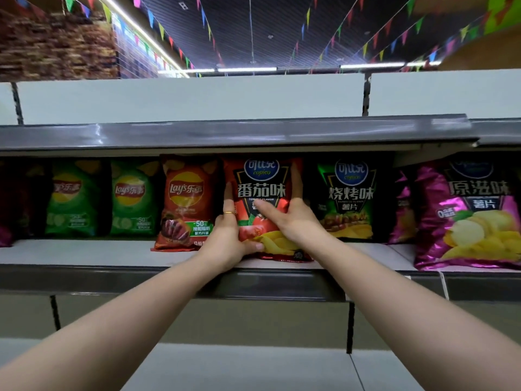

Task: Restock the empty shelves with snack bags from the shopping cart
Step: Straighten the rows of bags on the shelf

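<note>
Holding the red tomato chip bag (262,190) upright on the middle shelf (84,253), both hands were clamped on it, one per side. The left hand (229,235) gripped the bag's left edge, fingers running up the side and the thumb tucked round the front near the bottom corner. It had a gold ring (229,213) on one finger. The right hand (294,218) gripped the right edge, with one finger stretched up along the side and the thumb laid across the front.

The bag's bottom sat on the shelf close to the near edge, a bit nearer than the row behind it. Just to its left stood a red Lay's bag (186,201), and further left were two green Lay's bags (132,198). To the right there was a green and black barbecue bag (349,198), then a big purple bag (473,215) standing closer to the front. The grey edge of the upper shelf (225,134) ran right above the row, and coloured flags (375,40) were strung across the ceiling.
</note>
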A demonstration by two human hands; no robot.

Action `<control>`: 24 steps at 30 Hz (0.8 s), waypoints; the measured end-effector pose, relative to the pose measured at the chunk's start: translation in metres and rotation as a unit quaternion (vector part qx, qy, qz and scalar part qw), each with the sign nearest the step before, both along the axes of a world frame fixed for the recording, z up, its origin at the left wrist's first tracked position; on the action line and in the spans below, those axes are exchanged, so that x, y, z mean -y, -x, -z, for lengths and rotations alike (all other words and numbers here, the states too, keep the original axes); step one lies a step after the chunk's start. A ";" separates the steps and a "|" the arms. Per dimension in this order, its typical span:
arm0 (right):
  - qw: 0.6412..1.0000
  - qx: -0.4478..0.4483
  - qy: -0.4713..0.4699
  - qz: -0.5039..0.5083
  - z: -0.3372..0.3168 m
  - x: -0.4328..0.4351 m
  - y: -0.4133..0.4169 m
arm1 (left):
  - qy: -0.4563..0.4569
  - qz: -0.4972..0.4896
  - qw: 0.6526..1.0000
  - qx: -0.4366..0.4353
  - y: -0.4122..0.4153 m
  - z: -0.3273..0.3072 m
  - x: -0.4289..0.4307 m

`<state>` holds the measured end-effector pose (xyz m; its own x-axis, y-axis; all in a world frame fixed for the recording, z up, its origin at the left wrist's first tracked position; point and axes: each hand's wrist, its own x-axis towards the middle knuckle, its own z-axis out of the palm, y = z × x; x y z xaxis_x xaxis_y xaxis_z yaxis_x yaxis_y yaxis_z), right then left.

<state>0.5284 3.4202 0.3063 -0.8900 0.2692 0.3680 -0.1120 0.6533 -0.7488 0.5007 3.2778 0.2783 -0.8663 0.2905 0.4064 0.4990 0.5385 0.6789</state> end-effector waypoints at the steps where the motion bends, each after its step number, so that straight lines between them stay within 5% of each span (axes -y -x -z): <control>1: 1.000 0.004 -0.007 -0.002 0.001 0.000 0.003 | -0.004 -0.003 1.000 -0.001 0.002 0.001 0.000; 7: 1.000 0.012 0.003 -0.009 0.003 -0.001 -0.002 | 0.012 -0.010 1.000 0.008 0.000 0.000 0.000; 15: 0.991 -0.119 0.056 -0.035 -0.001 -0.018 -0.036 | 0.038 -0.028 0.998 -0.032 -0.031 -0.010 0.000; 21: 0.982 -0.157 0.067 0.084 -0.005 -0.062 -0.056 | 0.065 -0.075 0.993 -0.057 -0.058 -0.015 -0.010; 24: 0.981 -0.136 0.068 0.118 -0.005 -0.082 -0.057 | 0.065 -0.105 0.983 -0.137 -0.078 -0.011 -0.022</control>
<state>0.5852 3.5025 0.3110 -0.6705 0.5188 0.5304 -0.1781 0.5815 -0.7938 0.5782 3.2993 0.2892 -0.7753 0.1830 0.6045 0.5230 0.7225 0.4521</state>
